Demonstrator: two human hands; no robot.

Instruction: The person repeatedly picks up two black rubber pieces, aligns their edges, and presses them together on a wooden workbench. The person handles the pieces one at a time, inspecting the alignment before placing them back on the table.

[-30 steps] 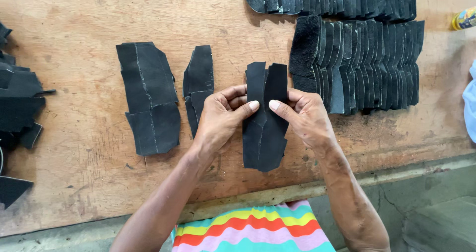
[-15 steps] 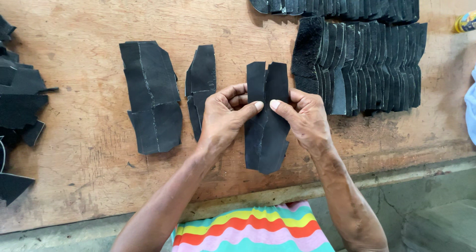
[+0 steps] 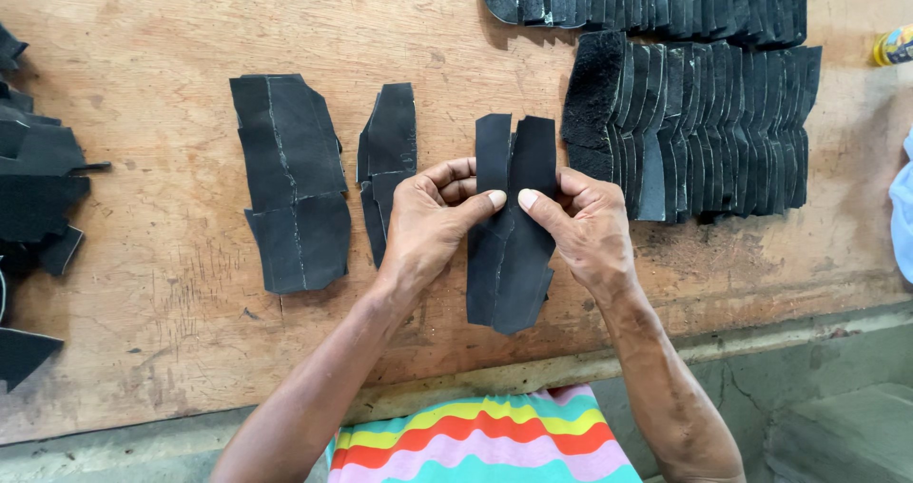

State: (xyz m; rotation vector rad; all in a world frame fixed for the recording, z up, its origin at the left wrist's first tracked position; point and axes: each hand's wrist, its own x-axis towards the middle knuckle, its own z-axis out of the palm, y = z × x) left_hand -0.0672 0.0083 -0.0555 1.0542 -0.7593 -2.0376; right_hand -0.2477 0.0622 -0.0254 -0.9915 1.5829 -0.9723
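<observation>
Now two long black leather pieces [image 3: 511,226] side by side; edges jagged

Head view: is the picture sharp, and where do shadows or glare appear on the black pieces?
Head view: sharp, no motion blur; soft even daylight. The left hand and right hand cast faint shadows on the wooden table. The held black pieces show a mild grey sheen; the fanned stack is darkest between its layers.

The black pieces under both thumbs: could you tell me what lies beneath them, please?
The two black pieces lie on the wooden table, pressed by the left hand and right hand. Anything directly underneath is covered.
</observation>
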